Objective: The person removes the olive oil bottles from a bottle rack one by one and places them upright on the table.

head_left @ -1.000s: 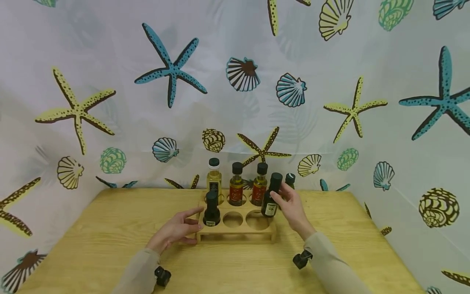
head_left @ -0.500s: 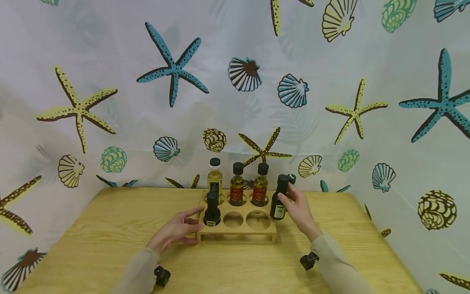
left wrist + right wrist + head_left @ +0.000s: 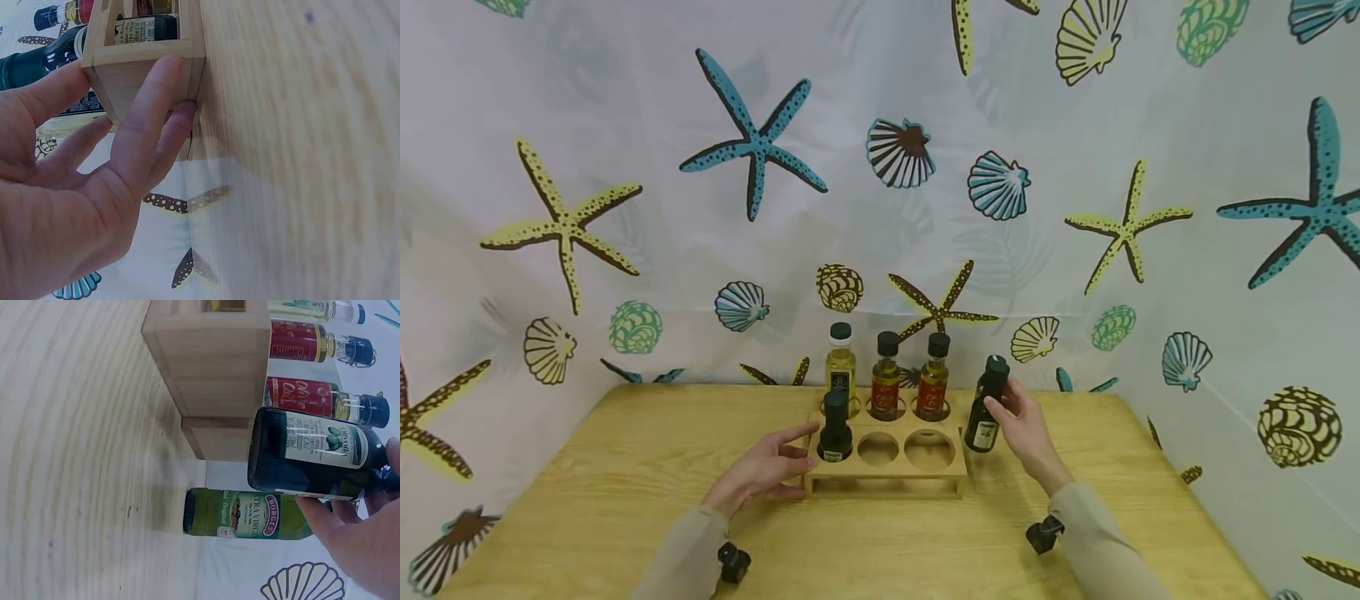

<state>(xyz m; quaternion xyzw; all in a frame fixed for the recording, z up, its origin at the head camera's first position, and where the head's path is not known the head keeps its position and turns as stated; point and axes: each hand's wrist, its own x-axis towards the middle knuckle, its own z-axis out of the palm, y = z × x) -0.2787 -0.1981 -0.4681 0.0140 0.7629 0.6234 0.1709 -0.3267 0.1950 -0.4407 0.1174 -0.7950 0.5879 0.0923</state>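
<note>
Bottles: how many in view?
6. Three in the rack's back row, one front left, one in the right hand, one green standing behind it.

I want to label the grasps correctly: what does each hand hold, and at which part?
The right hand pinches the dark olive oil bottle at its neck, below the cap. The left hand rests on the wooden rack, at its left end.
</note>
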